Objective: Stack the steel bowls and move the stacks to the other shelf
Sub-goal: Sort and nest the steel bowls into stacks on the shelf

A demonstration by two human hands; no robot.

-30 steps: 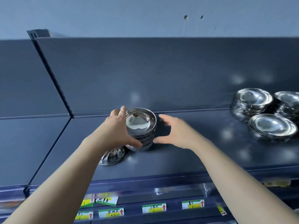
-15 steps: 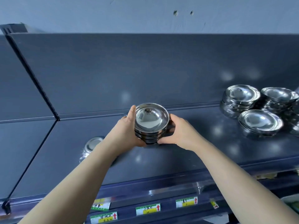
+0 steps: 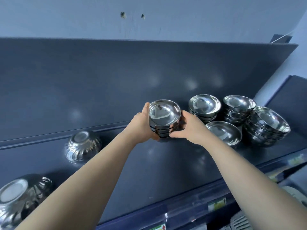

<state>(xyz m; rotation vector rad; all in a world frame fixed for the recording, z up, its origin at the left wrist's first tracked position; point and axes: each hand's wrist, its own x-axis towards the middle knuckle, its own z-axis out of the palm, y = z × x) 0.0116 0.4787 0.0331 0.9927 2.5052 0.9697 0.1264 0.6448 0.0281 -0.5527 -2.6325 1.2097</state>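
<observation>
Upright bowl stack [image 3: 163, 121], mouths up

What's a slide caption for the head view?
Both hands, left hand and right hand, carry a stack of steel bowls toward other stacks.

I face a dark blue-grey shelf [image 3: 166, 163] with a tall matching back panel [image 3: 116, 80]. Above the panel I see a pale blue wall [image 3: 66, 15] with two small holes [image 3: 123, 15]. Soft light spots gleam on the panel.

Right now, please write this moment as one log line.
hands: left and right hold bowl stack | place: over shelf | neighbours: stacks to right
</observation>
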